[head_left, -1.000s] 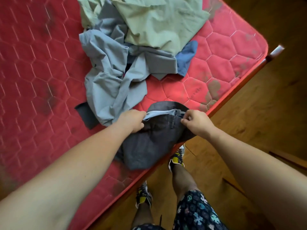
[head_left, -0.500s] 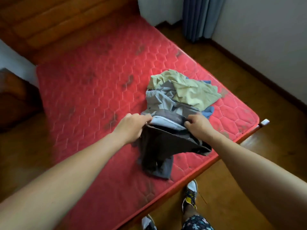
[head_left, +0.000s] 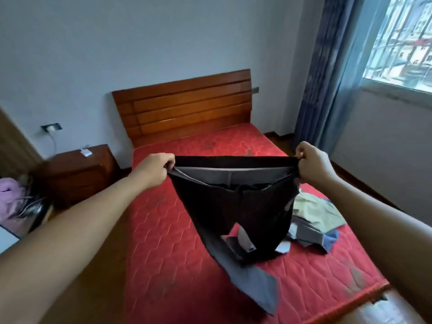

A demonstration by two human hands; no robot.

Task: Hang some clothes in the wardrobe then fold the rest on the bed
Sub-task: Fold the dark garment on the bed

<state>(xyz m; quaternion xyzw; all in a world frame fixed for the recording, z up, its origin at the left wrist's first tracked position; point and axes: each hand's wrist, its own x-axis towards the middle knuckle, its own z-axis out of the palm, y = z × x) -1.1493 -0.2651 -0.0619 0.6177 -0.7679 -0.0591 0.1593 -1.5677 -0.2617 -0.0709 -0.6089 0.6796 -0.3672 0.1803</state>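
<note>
Both hands, left (head_left: 155,169) and right (head_left: 313,163), grip the waistband of dark trousers (head_left: 236,206) stretched above the red bed (head_left: 168,242).

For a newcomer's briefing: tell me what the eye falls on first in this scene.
First, the dark trousers, held up mid-frame with the waistband stretched between the left hand and the right hand, legs hanging down over the bed. Next, the bright red mattress below, running back to a wooden headboard. A crumpled pile of clothes lies on its right side.
</note>
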